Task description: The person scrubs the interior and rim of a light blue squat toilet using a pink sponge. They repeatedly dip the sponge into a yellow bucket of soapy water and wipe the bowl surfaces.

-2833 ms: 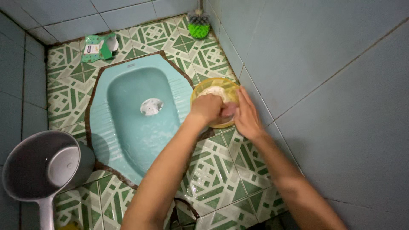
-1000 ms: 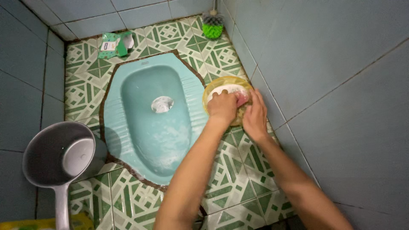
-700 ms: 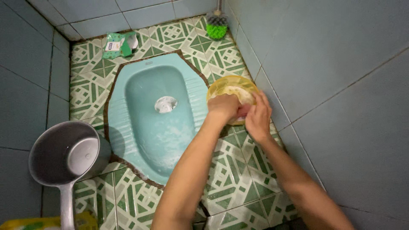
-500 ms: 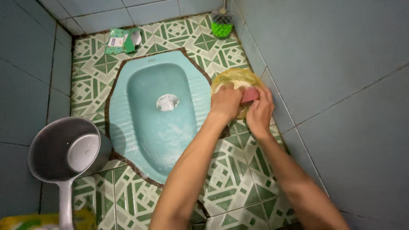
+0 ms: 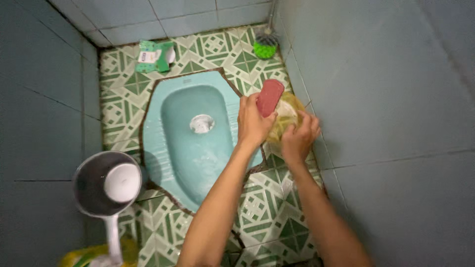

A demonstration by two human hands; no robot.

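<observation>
My left hand (image 5: pixel 253 124) grips a flat pink-red scrubbing pad (image 5: pixel 269 97) and holds it raised, its upper end standing free above the fingers. My right hand (image 5: pixel 298 137) grasps the near rim of a yellow translucent plastic bowl (image 5: pixel 288 112), which is tilted up off the tiled floor beside the wall. Pale foam shows inside the bowl. Both hands are just right of the light blue squat toilet pan (image 5: pixel 195 133).
A grey long-handled water dipper (image 5: pixel 109 184) stands at the lower left. A green packet (image 5: pixel 154 55) lies behind the pan. A green-bristled brush (image 5: pixel 265 47) leans in the far corner. Blue tiled walls close in left, right and behind. Something yellow (image 5: pixel 84 257) sits at the bottom left.
The pad has come up out of the bowl in my left hand. My right hand has tipped the bowl up by its rim. The view has shifted rightward.
</observation>
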